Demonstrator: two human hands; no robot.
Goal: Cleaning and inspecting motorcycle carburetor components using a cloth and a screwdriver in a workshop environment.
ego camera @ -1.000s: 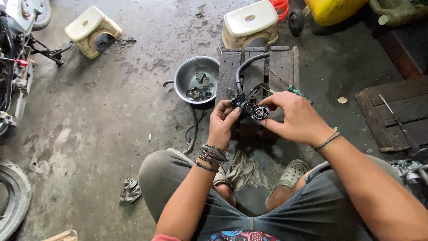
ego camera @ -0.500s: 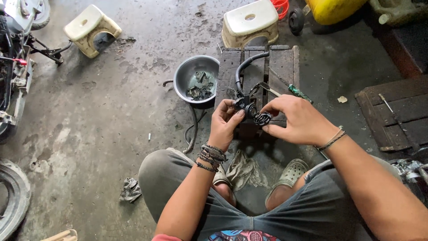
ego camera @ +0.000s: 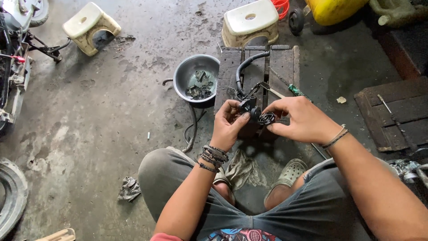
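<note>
Head view, looking down. The left hand (ego camera: 229, 125) and right hand (ego camera: 301, 120) meet above a dark wooden pallet (ego camera: 285, 62) on the concrete floor (ego camera: 111, 125). Left fingers (ego camera: 238, 118) pinch a small black engine part (ego camera: 248, 107); right fingers (ego camera: 272, 127) close narrowly on its round ribbed piece (ego camera: 266, 118). A metal bowl (ego camera: 180, 78) of small parts sits just left of the pallet; a green-handled screwdriver (ego camera: 294, 90) lies on it.
</note>
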